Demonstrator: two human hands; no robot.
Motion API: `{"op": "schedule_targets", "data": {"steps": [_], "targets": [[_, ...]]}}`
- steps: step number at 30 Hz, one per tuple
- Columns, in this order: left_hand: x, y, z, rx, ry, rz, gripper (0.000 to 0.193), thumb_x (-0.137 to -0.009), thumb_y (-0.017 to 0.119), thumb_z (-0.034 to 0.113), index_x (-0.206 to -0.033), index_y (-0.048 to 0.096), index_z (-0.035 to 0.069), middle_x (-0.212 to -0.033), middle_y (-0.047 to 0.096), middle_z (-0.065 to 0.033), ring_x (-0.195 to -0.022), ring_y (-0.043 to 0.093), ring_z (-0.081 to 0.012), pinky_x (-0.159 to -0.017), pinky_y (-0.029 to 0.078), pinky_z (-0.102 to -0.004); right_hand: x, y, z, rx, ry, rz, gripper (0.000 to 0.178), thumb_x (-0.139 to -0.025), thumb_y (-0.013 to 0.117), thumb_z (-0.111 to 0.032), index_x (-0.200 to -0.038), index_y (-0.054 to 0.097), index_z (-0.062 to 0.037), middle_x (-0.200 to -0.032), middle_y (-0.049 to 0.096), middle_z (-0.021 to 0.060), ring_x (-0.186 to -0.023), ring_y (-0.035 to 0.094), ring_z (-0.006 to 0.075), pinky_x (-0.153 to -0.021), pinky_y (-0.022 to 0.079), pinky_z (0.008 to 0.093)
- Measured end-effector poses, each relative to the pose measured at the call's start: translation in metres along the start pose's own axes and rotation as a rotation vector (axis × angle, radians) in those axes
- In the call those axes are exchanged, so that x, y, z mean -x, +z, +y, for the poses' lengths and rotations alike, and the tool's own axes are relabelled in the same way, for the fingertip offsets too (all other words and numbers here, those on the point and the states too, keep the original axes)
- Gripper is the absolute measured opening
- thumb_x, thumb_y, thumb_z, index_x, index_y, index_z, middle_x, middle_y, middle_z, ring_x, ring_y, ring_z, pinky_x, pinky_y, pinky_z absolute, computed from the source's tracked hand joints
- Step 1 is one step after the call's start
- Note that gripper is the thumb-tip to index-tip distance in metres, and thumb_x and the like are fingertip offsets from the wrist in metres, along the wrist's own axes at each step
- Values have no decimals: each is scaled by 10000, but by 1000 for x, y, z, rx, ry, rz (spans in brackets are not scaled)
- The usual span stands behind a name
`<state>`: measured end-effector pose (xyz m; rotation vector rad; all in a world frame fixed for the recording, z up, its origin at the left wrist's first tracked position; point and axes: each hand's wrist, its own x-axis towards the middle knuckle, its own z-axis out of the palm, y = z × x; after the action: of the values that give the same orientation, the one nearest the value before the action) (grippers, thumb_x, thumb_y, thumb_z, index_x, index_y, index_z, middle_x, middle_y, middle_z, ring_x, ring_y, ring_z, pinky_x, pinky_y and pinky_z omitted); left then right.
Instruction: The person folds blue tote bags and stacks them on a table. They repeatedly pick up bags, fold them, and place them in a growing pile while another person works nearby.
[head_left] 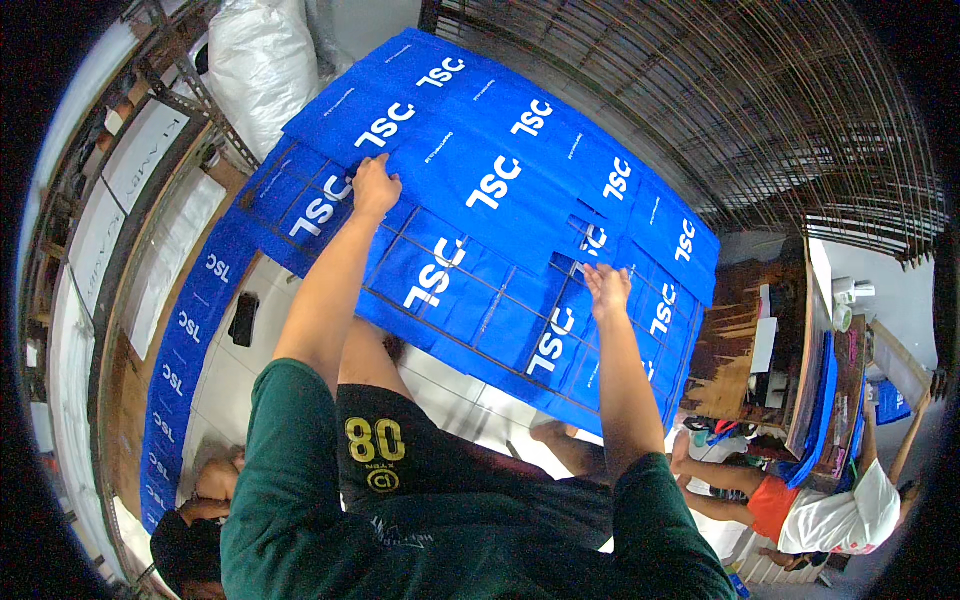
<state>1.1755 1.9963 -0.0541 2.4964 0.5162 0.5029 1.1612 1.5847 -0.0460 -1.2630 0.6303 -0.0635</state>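
Blue printed sheets [455, 150] with white lettering cover a wide wire drying rack [480, 318] in front of me. The rack's thin wires cross over more blue sheets on a lower layer. My left hand [376, 188] is at the near-left edge of an upper sheet, its fingers curled closed on that edge. Farther right, my right hand [608, 290] is beside a darker gap between sheets, its fingers stretched and apart. Whether its fingertips touch the fabric is hard to make out.
Raised wire racks [700, 80] hang over the far right. A stuffed white sack [262, 75] stands far left, near a long blue printed strip [170, 375]. A black phone [243, 320] lies on the tiles. One person [835, 510] is at right; another [195, 530] sits lower left.
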Motion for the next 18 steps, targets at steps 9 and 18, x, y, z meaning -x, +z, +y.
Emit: {"op": "schedule_targets", "data": {"steps": [9,18], "targets": [[-3,3,-7,-3,-11,-25,412,-694,619,113,-1083,566,-12,-1020,559,-239,-973,545,-361,-850,438,-431,2,-10,9,40,45,-72,740,-820,397,38,-1353,-113,-22,-1170,429,290,-896,604,333,-728,541,361],[-3,3,-13,-49,-24,-89,418,-708,634,151,-1098,564,19,-1016,566,-220,-968,546,-360,-854,422,-451,-2,-10,9,91,54,-78,868,-780,472,88,-1374,-136,-91,-1219,402,286,-924,597,330,-803,506,362]]}}
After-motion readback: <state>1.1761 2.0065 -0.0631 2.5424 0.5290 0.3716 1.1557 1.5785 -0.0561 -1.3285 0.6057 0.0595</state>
